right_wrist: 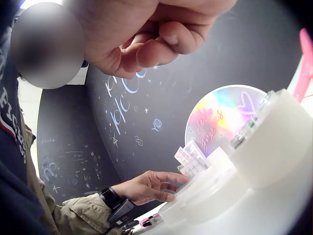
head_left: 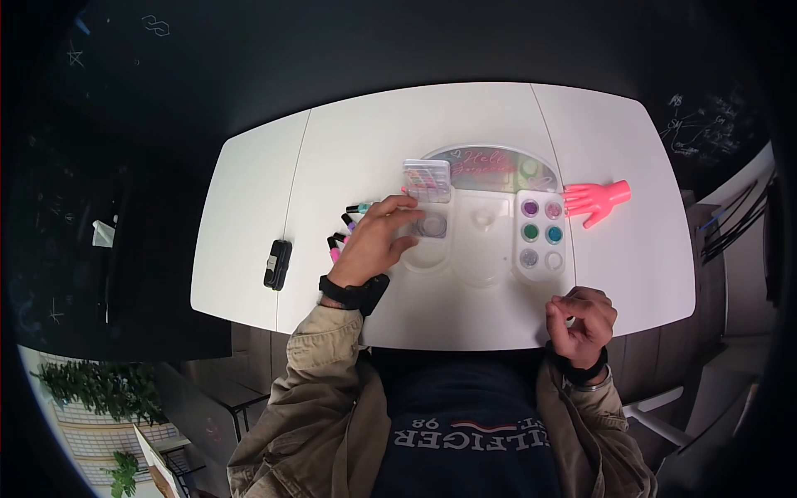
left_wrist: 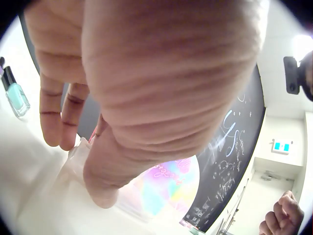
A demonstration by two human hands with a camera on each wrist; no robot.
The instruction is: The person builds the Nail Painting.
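My left hand (head_left: pixel 378 236) reaches over the left side of a white plastic vanity stand (head_left: pixel 481 270), its fingers and thumb extended around a small clear case (head_left: pixel 432 224) with a raised lid (head_left: pixel 427 178). In the left wrist view the thumb (left_wrist: pixel 105 181) lies along the white plastic edge. Pink pieces show behind the lid. My right hand (head_left: pixel 584 319) is held up at the table's front edge, fingers curled in and thumb against the index finger; nothing shows in it. Beyond it, small glitter pots (head_left: pixel 530 233) sit in the stand's right side.
An iridescent panel with pink lettering (head_left: pixel 498 168) rises behind the stand. A pink model hand (head_left: pixel 599 201) lies to the right. Several nail polish bottles (head_left: pixel 347 222) lie left of my left hand, and a black case (head_left: pixel 277 265) lies farther left on the white table (head_left: pixel 241 224).
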